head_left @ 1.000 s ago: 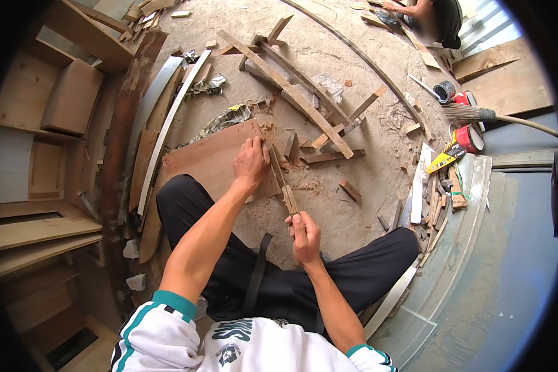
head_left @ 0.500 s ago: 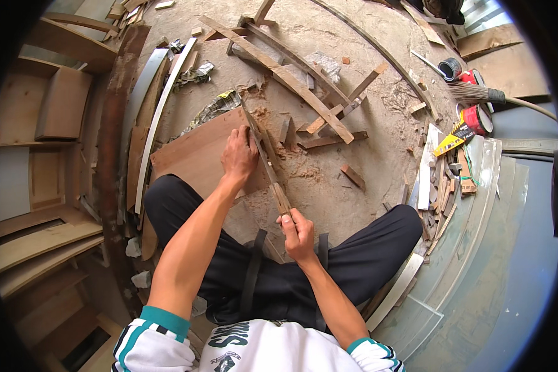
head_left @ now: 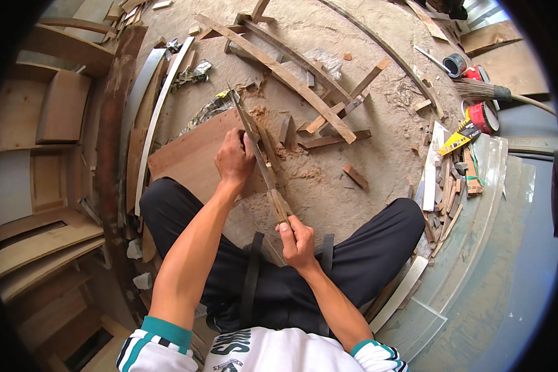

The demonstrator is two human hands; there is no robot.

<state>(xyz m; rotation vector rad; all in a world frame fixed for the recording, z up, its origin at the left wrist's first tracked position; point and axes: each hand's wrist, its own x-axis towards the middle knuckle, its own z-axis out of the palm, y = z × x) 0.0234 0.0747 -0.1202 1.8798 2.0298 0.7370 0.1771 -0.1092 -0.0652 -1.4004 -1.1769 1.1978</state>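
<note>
My right hand [head_left: 299, 243] is closed round the wooden handle of a handsaw [head_left: 259, 153], whose long narrow blade points away from me and slightly left. Against the near side of the blade, my left hand [head_left: 234, 156] is curled into a grip over a flat reddish-brown board [head_left: 189, 146]. A dark bit shows between its fingers, but what it grips is hidden. The board slants across the floor beyond my left knee. A thin wood strip [head_left: 268, 139] lies along the far side of the blade, with sawdust [head_left: 301, 162] scattered around.
A frame of nailed wood battens [head_left: 279, 68] lies ahead. To the right are offcuts [head_left: 443, 198], a yellow-bladed saw [head_left: 459, 137], a red tin [head_left: 482, 118], a brush broom [head_left: 477, 90] and a glass sheet [head_left: 477, 248]. Wooden cabinet parts [head_left: 62, 111] stand at the left.
My right hand has drawn back slightly toward me with the saw, and the blade's tip stands a little more left. My left hand has shifted only slightly.
</note>
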